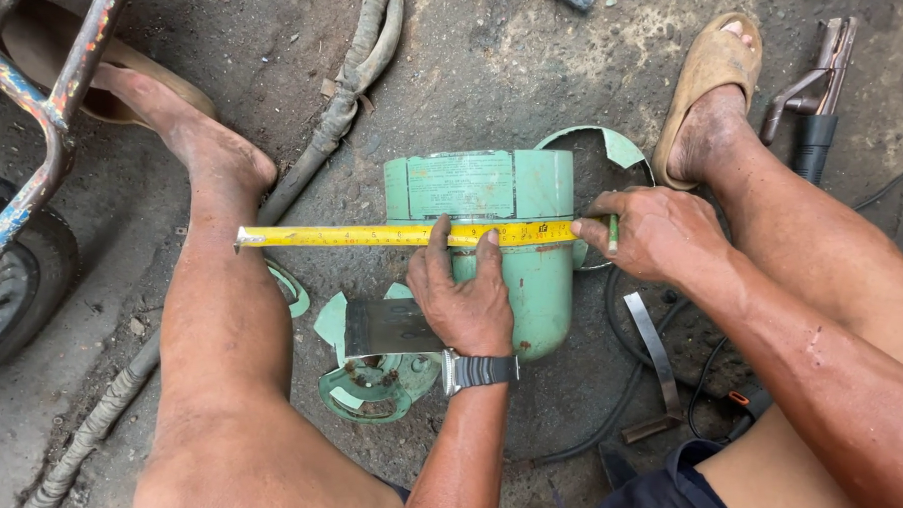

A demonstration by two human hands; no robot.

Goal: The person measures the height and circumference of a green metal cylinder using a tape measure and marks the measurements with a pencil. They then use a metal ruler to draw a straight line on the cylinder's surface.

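Note:
A pale green metal cylinder (529, 186) lies on its side on the dirt floor between my legs. A yellow tape measure (356, 235) stretches across it, its free end sticking out to the left. My left hand (463, 294), with a wristwatch, presses the tape against the cylinder with thumb and fingers. At the tape's right end my right hand (656, 237) pinches it together with a thin green marker (612, 234). A flat grey metal plate (389, 328) lies just left of my left hand.
Green cut-off pieces (376, 387) and a curved green ring (608, 143) lie around the cylinder. A wrapped hose (341, 103) runs from top centre to lower left. A welding clamp (816, 96) lies at upper right, black cables (624, 328) and a metal strip (655, 342) at lower right. A rusty painted frame (42, 138) and tyre (17, 289) stand left.

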